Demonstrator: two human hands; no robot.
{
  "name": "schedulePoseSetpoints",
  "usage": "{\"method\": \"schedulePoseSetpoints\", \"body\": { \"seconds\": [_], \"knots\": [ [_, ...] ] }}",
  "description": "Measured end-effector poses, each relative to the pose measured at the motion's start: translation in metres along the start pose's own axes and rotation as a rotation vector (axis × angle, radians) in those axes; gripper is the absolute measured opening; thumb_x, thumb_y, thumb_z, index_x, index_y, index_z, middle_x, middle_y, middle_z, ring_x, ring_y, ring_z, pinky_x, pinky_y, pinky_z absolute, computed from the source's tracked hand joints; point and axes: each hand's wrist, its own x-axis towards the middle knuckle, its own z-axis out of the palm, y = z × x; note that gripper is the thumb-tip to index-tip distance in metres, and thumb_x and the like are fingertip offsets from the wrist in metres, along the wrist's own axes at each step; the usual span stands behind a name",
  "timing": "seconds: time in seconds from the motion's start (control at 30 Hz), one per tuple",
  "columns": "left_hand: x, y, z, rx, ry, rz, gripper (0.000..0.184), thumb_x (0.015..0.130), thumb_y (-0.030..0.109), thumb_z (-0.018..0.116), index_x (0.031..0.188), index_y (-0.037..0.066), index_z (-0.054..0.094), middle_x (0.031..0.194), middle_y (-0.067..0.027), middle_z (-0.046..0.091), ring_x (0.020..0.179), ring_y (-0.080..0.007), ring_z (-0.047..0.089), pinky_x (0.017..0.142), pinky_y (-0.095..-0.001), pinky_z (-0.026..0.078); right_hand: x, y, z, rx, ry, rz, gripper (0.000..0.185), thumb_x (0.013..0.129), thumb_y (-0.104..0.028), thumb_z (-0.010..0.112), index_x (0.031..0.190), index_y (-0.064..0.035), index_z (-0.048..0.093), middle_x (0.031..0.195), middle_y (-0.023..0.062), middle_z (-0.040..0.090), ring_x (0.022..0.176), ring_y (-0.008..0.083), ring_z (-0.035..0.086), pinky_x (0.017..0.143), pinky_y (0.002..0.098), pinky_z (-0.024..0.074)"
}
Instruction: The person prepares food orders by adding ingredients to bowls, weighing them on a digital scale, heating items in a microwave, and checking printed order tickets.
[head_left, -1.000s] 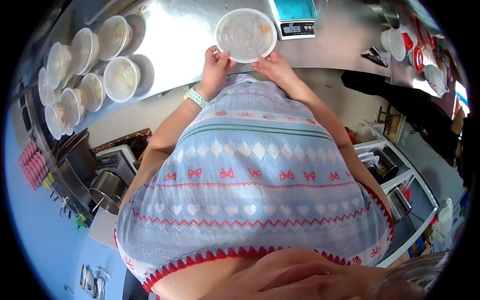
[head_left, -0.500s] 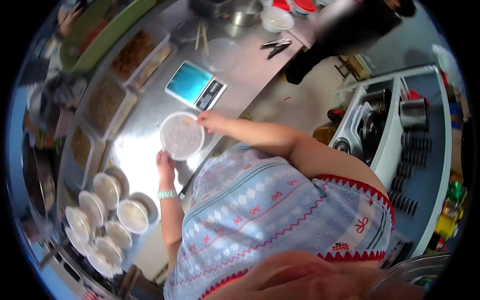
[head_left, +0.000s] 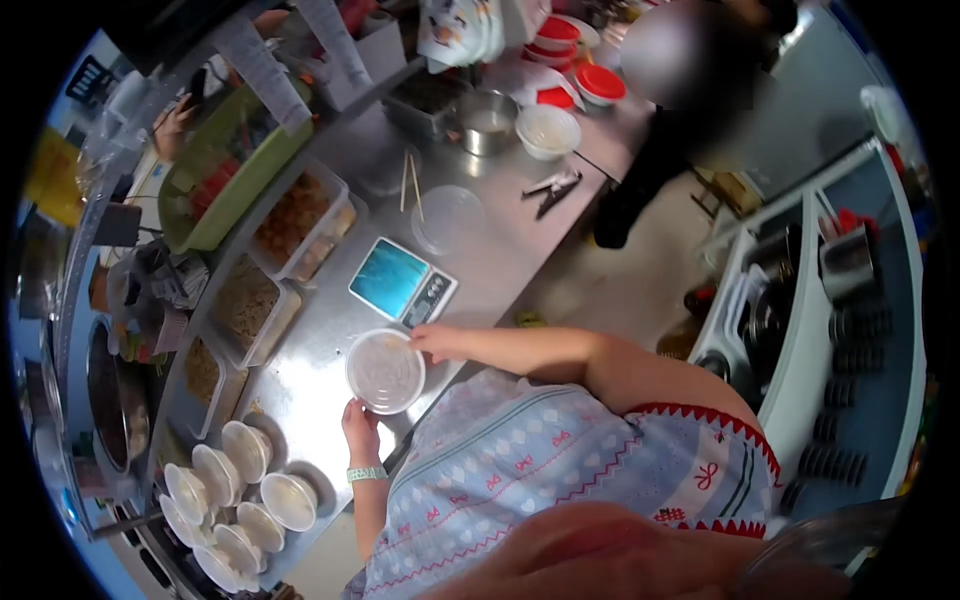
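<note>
A round, lidded translucent bowl (head_left: 385, 371) rests at the steel counter's front edge. My left hand (head_left: 361, 428), with a pale green band at the wrist, has its fingers against the bowl's near left rim. On the right rim, the fingers of my right hand (head_left: 438, 342) are closed at the edge of the bowl. Just beyond it lies a digital scale (head_left: 402, 282) with a blue top. A loose clear lid (head_left: 447, 220) and a pair of chopsticks (head_left: 411, 188) are farther back.
Several lidded bowls (head_left: 289, 502) stand at the lower left. Food tubs (head_left: 301, 222) line the counter's left side. Black clips (head_left: 552, 192), a metal pot (head_left: 487, 122) and a white bowl (head_left: 548, 132) are farther back. A person in black (head_left: 650, 165) stands at the upper right.
The view has swung right and tilted up, bringing more of the counter, the tubs and the far red-lidded containers into sight. Both hands remain at the bowl's rim.
</note>
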Motion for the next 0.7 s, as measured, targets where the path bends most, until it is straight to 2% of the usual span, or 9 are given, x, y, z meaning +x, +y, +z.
{"method": "schedulePoseSetpoints", "body": {
  "seconds": [0.13,0.17,0.23,0.3,0.37,0.47,0.5,0.57,0.7],
  "knots": [
    [-0.001,-0.026,0.009,-0.011,0.057,0.033,0.017,0.093,0.014,0.050,0.099,0.001,0.056,0.085,-0.0055,0.058,0.072,-0.0113,0.057,0.055,-0.0224,0.046,0.010,-0.013,-0.031,-0.195,-0.105,0.048,0.023,0.092,-0.025,0.059,0.106,-0.0068,0.056,0.089,0.0047,0.057,0.074,0.0146,0.058,0.065,0.0346,0.0523],
    [-0.002,-0.031,0.018,-0.035,0.098,0.053,0.017,0.094,0.016,0.050,0.100,0.001,0.056,0.086,-0.0051,0.058,0.074,-0.0110,0.057,0.055,-0.0222,0.046,0.018,-0.023,-0.044,-0.365,-0.201,0.074,0.026,0.092,-0.026,0.059,0.109,-0.0067,0.057,0.088,0.0038,0.056,0.077,0.0143,0.057,0.071,0.0337,0.0522],
    [-0.010,-0.043,0.021,-0.022,0.152,0.101,0.022,0.096,0.021,0.049,0.105,0.003,0.055,0.090,-0.0036,0.058,0.079,-0.0103,0.057,0.058,-0.0219,0.047,-0.012,-0.069,-0.055,-0.592,-0.077,-0.545,0.025,0.094,-0.026,0.056,0.110,-0.0062,0.057,0.091,0.0031,0.057,0.081,0.0140,0.057,0.077,0.0304,0.0501],
    [-0.022,-0.037,0.048,0.042,0.361,0.074,0.026,0.096,0.027,0.051,0.107,0.004,0.056,0.091,-0.0014,0.057,0.081,-0.0095,0.055,0.059,-0.0225,0.047,-0.106,-0.176,-0.064,-0.213,-0.407,-0.825,0.019,0.097,-0.020,0.050,0.108,-0.0070,0.057,0.105,0.0095,0.059,0.100,0.0188,0.056,0.087,0.0325,0.0448],
    [-0.017,-0.053,0.039,0.049,0.364,0.141,0.025,0.094,0.027,0.055,0.106,0.005,0.057,0.088,-0.0004,0.055,0.075,-0.0082,0.051,0.058,-0.0217,0.045,-0.200,-0.270,-0.087,-0.479,-0.500,-1.463,0.012,0.094,-0.010,0.048,0.099,-0.0085,0.058,0.106,0.0101,0.058,0.102,0.0260,0.055,0.093,0.0404,0.0434],
    [-0.019,-0.059,0.058,-0.062,0.566,0.161,0.023,0.092,0.025,0.058,0.107,0.008,0.056,0.087,-0.0002,0.055,0.070,-0.0084,0.049,0.057,-0.0226,0.043,-0.301,-0.335,-0.088,-0.441,-0.337,-1.530,0.009,0.083,-0.011,0.061,0.091,-0.0118,0.058,0.089,0.0056,0.059,0.099,0.0256,0.055,0.087,0.0483,0.0427],
    [-0.018,-0.061,0.065,-0.061,0.645,0.199,0.024,0.092,0.025,0.058,0.109,0.009,0.055,0.089,-0.0004,0.055,0.072,-0.0089,0.049,0.059,-0.0232,0.043,-0.319,-0.353,-0.085,-0.457,-0.208,-1.751,0.009,0.087,-0.021,0.059,0.083,-0.0136,0.056,0.077,-0.0006,0.054,0.078,0.0165,0.051,0.072,0.0361,0.0405],
    [-0.020,-0.075,0.062,-0.010,0.786,0.248,0.028,0.092,0.023,0.056,0.115,0.008,0.051,0.098,-0.0007,0.054,0.081,-0.0096,0.049,0.062,-0.0250,0.044,-0.322,-0.363,-0.085,-0.483,-0.226,-1.851,0.012,0.088,-0.024,0.059,0.084,-0.0131,0.057,0.079,0.0010,0.056,0.080,0.0182,0.053,0.074,0.0374,0.0415],
    [-0.047,-0.074,0.077,0.016,0.828,0.294,0.031,0.092,0.019,0.054,0.121,0.008,0.050,0.112,-0.0031,0.052,0.090,-0.0131,0.048,0.075,-0.0300,0.045,-0.301,-0.365,-0.083,-0.430,-0.402,-1.838,0.019,0.090,-0.031,0.057,0.087,-0.0122,0.060,0.084,0.0042,0.060,0.082,0.0214,0.055,0.080,0.0399,0.0433]
  ]
}}
